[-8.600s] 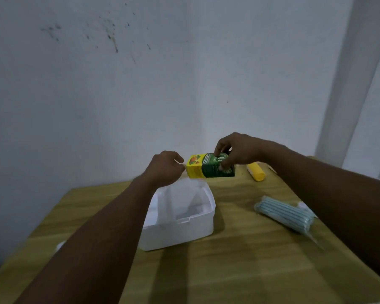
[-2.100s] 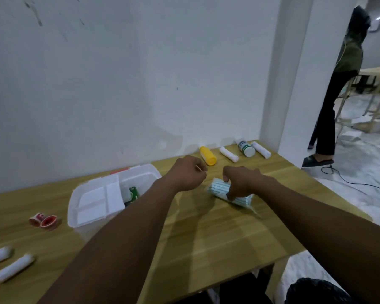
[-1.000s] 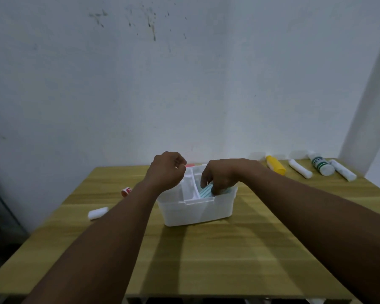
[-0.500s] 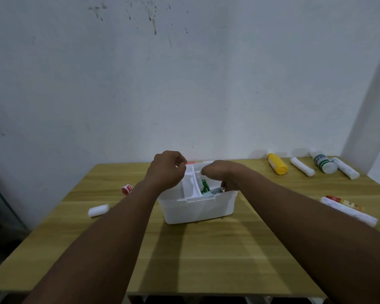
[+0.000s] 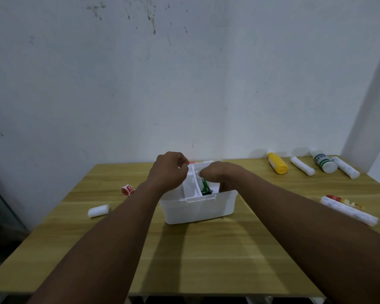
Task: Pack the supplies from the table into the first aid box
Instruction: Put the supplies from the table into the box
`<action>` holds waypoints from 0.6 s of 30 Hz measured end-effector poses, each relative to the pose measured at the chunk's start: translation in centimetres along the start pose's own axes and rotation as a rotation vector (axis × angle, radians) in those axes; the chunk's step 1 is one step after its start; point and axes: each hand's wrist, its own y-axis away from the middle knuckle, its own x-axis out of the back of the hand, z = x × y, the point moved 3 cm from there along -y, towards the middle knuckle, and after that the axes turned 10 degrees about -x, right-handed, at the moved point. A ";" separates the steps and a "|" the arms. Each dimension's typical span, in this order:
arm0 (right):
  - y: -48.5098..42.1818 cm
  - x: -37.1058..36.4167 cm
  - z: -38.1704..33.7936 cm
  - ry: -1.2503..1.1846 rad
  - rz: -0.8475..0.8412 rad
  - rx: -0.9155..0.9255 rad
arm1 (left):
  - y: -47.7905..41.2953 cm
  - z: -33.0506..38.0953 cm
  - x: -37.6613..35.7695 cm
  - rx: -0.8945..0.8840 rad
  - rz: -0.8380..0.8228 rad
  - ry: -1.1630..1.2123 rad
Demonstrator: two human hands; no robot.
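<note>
Head view: the first aid box (image 5: 198,208) sits mid-table. The left hand (image 5: 168,172) is curled in a fist at its left rim; whether it pinches anything I cannot tell. The right hand (image 5: 217,174) dips inside, fingers hidden. Bottles and rolls lie along the far-right edge. Pulling out carelessly could tip the light box.
</note>
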 end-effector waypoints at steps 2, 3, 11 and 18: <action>-0.1 -0.3 0.0 -0.052 -0.018 -0.001 | 0.0 0.1 -0.1 -0.006 -0.001 0.001; -0.2 -0.4 0.0 -0.069 -0.022 -0.006 | 0.1 0.1 -0.2 -0.007 -0.001 0.004; -0.6 -0.6 0.1 -0.194 -0.012 -0.014 | 0.3 -0.1 -0.9 -0.008 -0.006 0.005; -0.7 0.5 0.5 -0.187 -0.037 -0.010 | -0.1 0.7 -1.3 -0.024 -0.018 0.006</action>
